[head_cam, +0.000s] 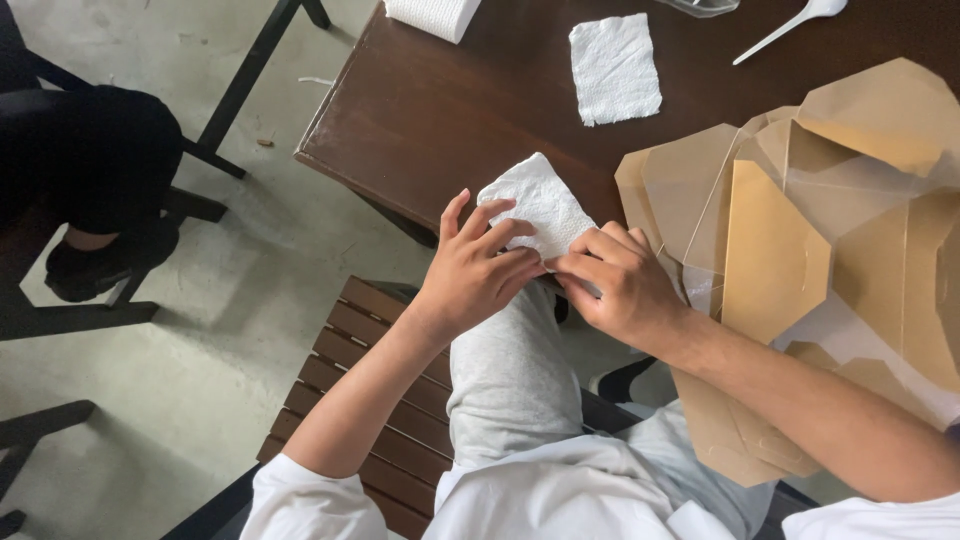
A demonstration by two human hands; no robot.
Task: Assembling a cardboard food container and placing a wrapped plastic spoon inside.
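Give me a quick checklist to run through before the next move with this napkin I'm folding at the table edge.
1. Both hands on the napkin: left hand and right hand both pinch the folded white napkin at its near edge. Ok.
2. Napkin supported: it rests on the brown table, at the near edge. Ok.
3. Fold neat along the near edge: hidden under the fingers. Cannot tell.
4. Room to the right: the opened brown paper box lies close beside the right hand. Not ok.
5. Spare napkin within view: a flat white napkin lies farther up the table. Ok.
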